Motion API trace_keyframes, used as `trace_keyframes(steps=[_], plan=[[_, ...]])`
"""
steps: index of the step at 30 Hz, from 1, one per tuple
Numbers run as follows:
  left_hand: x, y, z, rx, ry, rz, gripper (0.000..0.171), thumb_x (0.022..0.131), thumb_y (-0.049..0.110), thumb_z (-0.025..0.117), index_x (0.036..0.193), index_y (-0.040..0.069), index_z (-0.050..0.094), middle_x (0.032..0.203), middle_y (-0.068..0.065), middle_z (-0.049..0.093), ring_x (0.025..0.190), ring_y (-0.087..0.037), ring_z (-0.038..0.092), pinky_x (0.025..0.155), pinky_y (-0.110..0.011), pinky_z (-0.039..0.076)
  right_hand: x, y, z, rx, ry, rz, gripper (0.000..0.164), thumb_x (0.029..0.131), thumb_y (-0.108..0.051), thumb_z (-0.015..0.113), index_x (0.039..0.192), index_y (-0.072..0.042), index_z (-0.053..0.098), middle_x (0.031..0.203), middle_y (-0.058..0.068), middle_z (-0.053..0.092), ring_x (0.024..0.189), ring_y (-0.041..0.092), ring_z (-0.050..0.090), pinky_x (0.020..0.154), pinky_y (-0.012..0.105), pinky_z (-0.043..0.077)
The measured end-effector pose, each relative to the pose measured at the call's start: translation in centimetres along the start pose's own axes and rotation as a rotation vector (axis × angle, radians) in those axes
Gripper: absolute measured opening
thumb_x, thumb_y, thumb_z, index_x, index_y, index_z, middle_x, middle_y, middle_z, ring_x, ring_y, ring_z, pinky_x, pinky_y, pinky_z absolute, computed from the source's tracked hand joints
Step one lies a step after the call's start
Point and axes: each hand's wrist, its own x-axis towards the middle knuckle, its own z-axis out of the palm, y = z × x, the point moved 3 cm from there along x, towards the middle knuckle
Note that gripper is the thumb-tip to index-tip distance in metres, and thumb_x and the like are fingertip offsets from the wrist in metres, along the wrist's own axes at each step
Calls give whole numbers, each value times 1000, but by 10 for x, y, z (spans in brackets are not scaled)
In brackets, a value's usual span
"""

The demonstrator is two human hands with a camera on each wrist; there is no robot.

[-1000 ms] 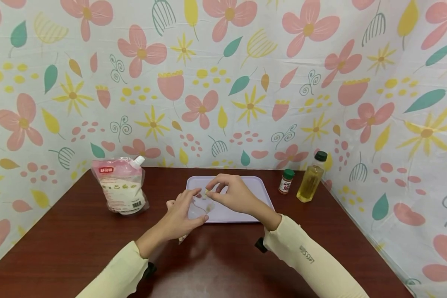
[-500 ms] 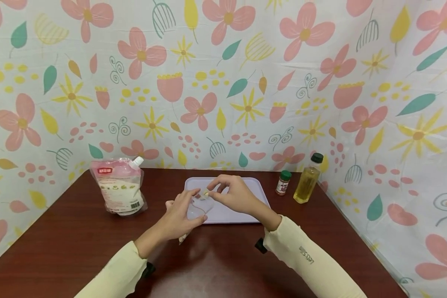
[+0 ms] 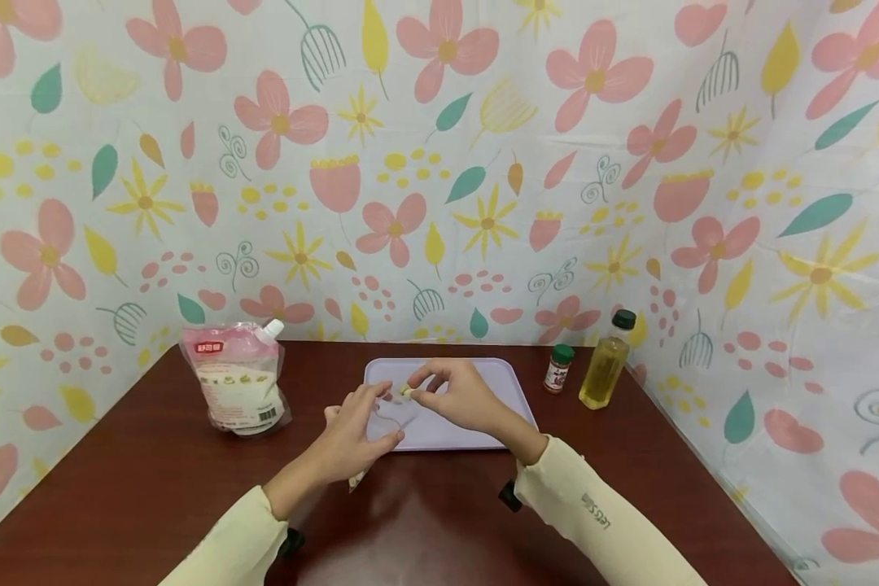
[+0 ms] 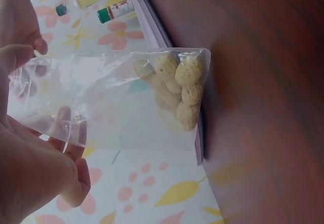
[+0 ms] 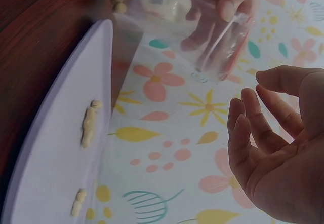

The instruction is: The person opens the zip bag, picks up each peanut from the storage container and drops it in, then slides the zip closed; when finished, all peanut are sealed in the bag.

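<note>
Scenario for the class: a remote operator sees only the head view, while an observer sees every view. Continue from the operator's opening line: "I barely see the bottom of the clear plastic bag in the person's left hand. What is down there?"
Observer: The left wrist view shows several beige, knobbly peanuts in their shells gathered at the bottom of the clear plastic bag.
Operator: My view of the pale lilac, rectangular tray is partly blocked. What lies on it?
Observer: In the right wrist view, two more whole peanuts lie on it.
Operator: Are those two touching?
Observer: No, they lie apart, with bare tray between them.
</note>
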Motion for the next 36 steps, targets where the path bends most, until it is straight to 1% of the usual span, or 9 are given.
trace_keyframes(steps=[5, 8, 14, 18, 22, 27, 29, 33, 36], plan=[[-3, -5, -5, -9, -10, -23, 69, 88, 31, 73, 145, 7, 42, 127, -4, 52, 110, -26, 50, 80, -48, 23, 5, 13, 7, 30, 4, 0, 8, 88, -7, 72, 95, -9, 76, 97, 4, 73, 79, 21, 68, 64, 30, 55], [-4, -10, -9, -13, -9, -39, 69, 88, 30, 74, 145, 5, 42, 126, -6, 53, 115, -29, 50, 81, -49, 23, 7, 21, 13, 46, -19, 12, 7, 88, -7, 72, 94, -8, 76, 98, 7, 73, 80, 23, 68, 65, 30, 55], [-3, -19, -15, -35, 12, -65, 68, 89, 30, 73, 144, 4, 43, 126, -10, 54, 117, -25, 49, 85, -51, 22, 9, 38, 21, 72, -73, 85, 7, 88, -6, 72, 94, -7, 75, 101, 7, 72, 80, 24, 67, 64, 30, 54], [0, -18, -20, -6, 5, -80, 68, 90, 32, 72, 144, 4, 43, 125, -4, 54, 116, -20, 50, 83, -47, 24, 9, 48, 18, 91, -93, 145, 9, 87, -5, 73, 96, -5, 75, 99, 9, 72, 75, 24, 67, 62, 30, 53], [5, -14, -25, 26, 10, -57, 68, 89, 31, 74, 144, 4, 43, 124, 1, 54, 113, -21, 51, 82, -46, 25, 14, 51, 10, 100, -94, 166, 9, 88, -7, 72, 96, -7, 74, 100, 9, 71, 75, 21, 67, 62, 31, 53], [9, -14, -26, 21, -42, -36, 69, 90, 32, 72, 146, 5, 41, 126, 2, 52, 118, -21, 51, 83, -45, 26, 23, 55, 5, 88, -78, 154, 8, 88, -9, 72, 95, -11, 75, 102, 10, 72, 75, 19, 66, 63, 32, 53], [9, -15, -25, 26, -52, -39, 69, 91, 33, 72, 146, 5, 40, 127, 1, 52, 118, -19, 52, 83, -44, 27, 27, 58, 6, 88, -84, 154, 8, 88, -9, 73, 95, -12, 75, 103, 10, 71, 77, 22, 67, 63, 32, 53], [11, -16, -26, 11, -39, -43, 69, 90, 32, 72, 145, 5, 41, 127, 0, 53, 115, -17, 55, 83, -44, 29, 35, 65, 9, 86, -103, 171, 8, 88, -8, 72, 95, -12, 74, 103, 10, 71, 78, 26, 68, 62, 32, 53], [13, -14, -27, -10, -36, -30, 69, 90, 34, 73, 145, 6, 41, 127, 3, 52, 114, -16, 55, 84, -44, 29, 44, 73, 13, 32, -136, 152, 10, 88, -6, 72, 97, -7, 74, 101, 10, 71, 78, 24, 68, 62, 30, 53]])
